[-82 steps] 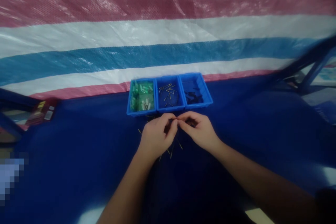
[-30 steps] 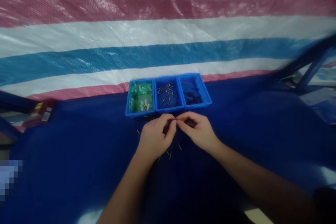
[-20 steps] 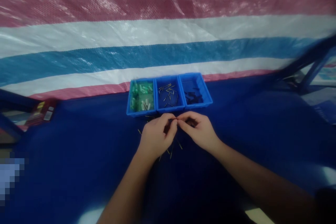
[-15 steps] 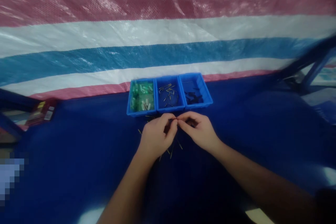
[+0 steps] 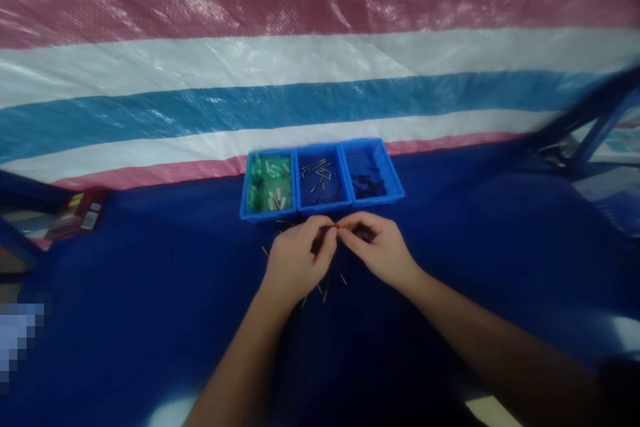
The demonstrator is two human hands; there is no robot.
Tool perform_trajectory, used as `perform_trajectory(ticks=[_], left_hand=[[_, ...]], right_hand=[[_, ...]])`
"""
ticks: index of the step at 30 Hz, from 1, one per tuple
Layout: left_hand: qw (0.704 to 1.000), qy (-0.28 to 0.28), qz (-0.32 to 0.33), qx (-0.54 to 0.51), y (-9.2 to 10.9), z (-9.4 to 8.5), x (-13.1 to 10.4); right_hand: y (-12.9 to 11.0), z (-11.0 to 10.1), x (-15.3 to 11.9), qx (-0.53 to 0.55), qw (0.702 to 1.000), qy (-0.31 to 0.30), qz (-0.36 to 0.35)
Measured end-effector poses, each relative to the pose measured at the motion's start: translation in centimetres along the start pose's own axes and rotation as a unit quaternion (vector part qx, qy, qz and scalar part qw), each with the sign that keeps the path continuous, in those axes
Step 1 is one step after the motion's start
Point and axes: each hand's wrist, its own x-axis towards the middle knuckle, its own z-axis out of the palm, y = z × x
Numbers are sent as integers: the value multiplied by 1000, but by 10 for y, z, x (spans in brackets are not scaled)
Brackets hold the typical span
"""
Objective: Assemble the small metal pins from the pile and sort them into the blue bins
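Note:
My left hand (image 5: pixel 300 253) and my right hand (image 5: pixel 377 247) meet fingertip to fingertip just in front of three joined blue bins. Both are closed in a pinch; whatever lies between the fingertips is too small to make out. Several thin metal pins (image 5: pixel 326 287) lie on the dark blue surface under and around my left hand. The left bin (image 5: pixel 244 197) holds a green bag with clear pieces (image 5: pixel 277 200). In the middle bin (image 5: pixel 326 207) are thin brass-coloured pins (image 5: pixel 320 180). Small dark parts (image 5: pixel 367 183) lie in the right bin (image 5: pixel 394 170).
A striped plastic sheet (image 5: pixel 300 103) rises behind the bins. On the left of the blue surface (image 5: pixel 150 280) is a dark red box (image 5: pixel 80 213). Dark frame bars (image 5: pixel 585 110) stand at the right, beside pale packets (image 5: pixel 610 197). A pale yellow piece (image 5: pixel 493 411) shows at the bottom edge.

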Motion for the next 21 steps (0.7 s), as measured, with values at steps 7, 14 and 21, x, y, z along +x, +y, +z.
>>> perform_trajectory(ticks=[7,14,21], left_hand=[[1000,9,5,-1,0,0,0],[1000,-1,-3,2,0,0,0],[1000,1,20,4,-1,0,0]], right_hand=[[-1,1,0,-10,1000,2,-10],[-1,1,0,-16,1000,4,-16],[-2,0,1,-18,999,11,-28]])
